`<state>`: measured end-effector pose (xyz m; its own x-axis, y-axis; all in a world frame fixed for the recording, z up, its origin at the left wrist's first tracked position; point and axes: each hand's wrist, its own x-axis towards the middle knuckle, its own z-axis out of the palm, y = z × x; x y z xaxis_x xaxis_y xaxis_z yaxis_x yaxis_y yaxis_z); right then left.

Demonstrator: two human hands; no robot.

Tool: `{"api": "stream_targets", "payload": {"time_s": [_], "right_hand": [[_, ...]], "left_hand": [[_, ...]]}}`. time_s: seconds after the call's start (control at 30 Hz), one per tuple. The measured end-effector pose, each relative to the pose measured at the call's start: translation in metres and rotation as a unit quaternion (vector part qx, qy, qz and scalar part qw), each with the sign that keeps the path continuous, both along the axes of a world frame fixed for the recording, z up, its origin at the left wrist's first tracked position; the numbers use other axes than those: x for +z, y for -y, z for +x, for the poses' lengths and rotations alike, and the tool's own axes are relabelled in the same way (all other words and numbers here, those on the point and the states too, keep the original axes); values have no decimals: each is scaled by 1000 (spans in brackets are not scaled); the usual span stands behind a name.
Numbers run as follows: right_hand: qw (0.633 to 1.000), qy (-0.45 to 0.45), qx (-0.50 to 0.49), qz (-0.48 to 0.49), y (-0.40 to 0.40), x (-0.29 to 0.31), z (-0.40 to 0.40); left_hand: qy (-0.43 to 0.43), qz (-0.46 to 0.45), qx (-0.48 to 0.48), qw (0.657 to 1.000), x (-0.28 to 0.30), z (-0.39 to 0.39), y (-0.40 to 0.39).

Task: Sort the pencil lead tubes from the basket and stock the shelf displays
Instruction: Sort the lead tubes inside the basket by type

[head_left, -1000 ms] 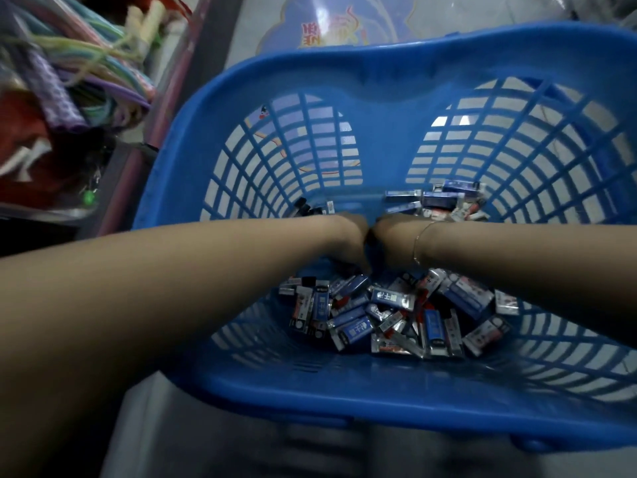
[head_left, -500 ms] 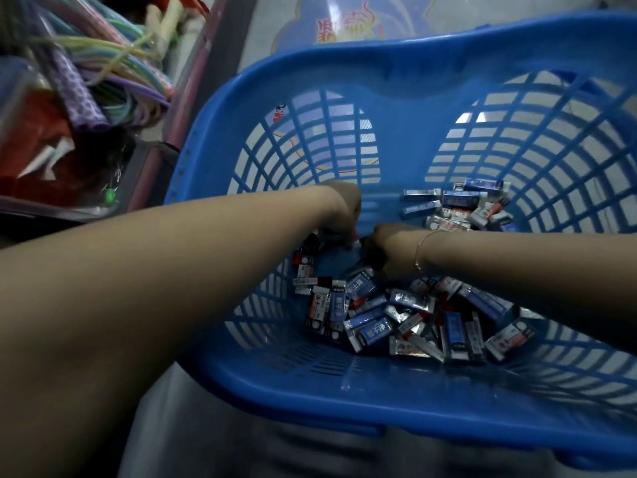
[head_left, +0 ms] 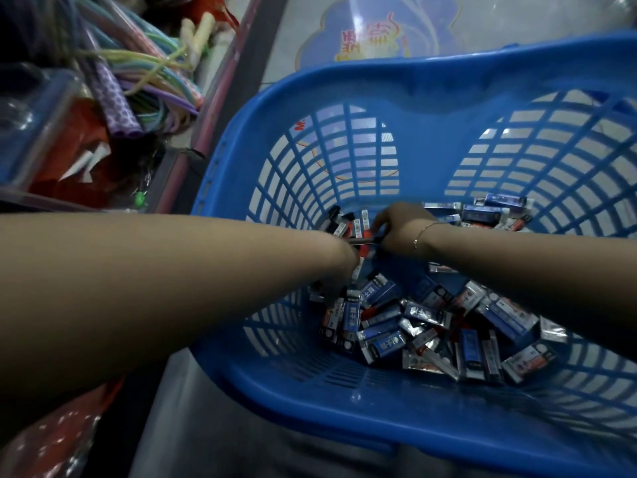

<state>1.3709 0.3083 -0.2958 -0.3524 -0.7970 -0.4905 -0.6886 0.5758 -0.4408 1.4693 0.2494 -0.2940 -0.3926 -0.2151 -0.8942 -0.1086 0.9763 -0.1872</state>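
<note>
hands (head_left: 396,232) shifted left, seemingly gripping tubes (head_left: 358,232)

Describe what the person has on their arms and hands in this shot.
Both forearms are bare all the way into the frame, with no sleeves visible. The right wrist carries a thin, light-coloured chain bracelet, just behind the right hand. The left hand is mostly hidden behind its own forearm; no glove, watch or bracelet shows on that side. Rings cannot be made out.
</note>
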Motion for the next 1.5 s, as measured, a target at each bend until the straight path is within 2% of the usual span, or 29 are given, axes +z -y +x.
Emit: {"api": "stream_targets", "payload": {"time_s": [0.13, 0.27, 0.33, 0.53, 0.7, 0.77, 0.83, 0.9, 0.97, 1.03, 1.07, 1.13, 1.23, 1.3, 1.47, 1.5], "right_hand": [[999, 24, -13, -37, -2, 1, 3], [995, 28, 68, 68, -18, -8, 14], [993, 37, 84, 78, -25, -13, 21], [991, 39, 67, 111, -22, -20, 25], [987, 30, 104, 123, -8, -9, 12], [989, 45, 96, 107, 1, 0, -4], [996, 58, 45, 45, 9, 8, -16], [997, 83, -7, -10, 13, 12, -21], [998, 62, -14, -17, 12, 9, -18], [999, 3, 39, 12, 3, 5, -8], [996, 8, 76, 39, -4, 3, -1], [981, 55, 152, 105, -18, -1, 14], [960, -8, 262, 100, -29, -5, 29], [955, -39, 281, 88, -28, -6, 33], [927, -79, 357, 78, -30, -8, 39], [928, -78, 356, 78, -32, -8, 39]], "left_hand": [[14, -4, -18, 1000, -3, 3, -3], [27, 31, -1, 999, -1, 2, 5], [14, 36, 7, 999, -1, 2, 10], [27, 75, 105, 991, -5, 3, 12], [28, 73, 142, 987, 0, 1, 17], [34, 70, 177, 981, 6, -1, 25], [20, 62, 226, 972, 11, -4, 33], [-38, 37, 246, 968, 14, -9, 41], [-125, -12, 217, 968, 20, -14, 44], [-190, -64, 166, 966, 25, -17, 45], [-201, -84, 144, 965, 27, -17, 45], [-184, -123, 84, 972, 27, -16, 40], [-155, -141, -31, 977, 22, -16, 26], [-134, -118, -34, 983, 17, -15, 13], [1, -39, -85, 996, 4, -1, -6], [3, -16, -66, 998, 6, 2, -5]]}}
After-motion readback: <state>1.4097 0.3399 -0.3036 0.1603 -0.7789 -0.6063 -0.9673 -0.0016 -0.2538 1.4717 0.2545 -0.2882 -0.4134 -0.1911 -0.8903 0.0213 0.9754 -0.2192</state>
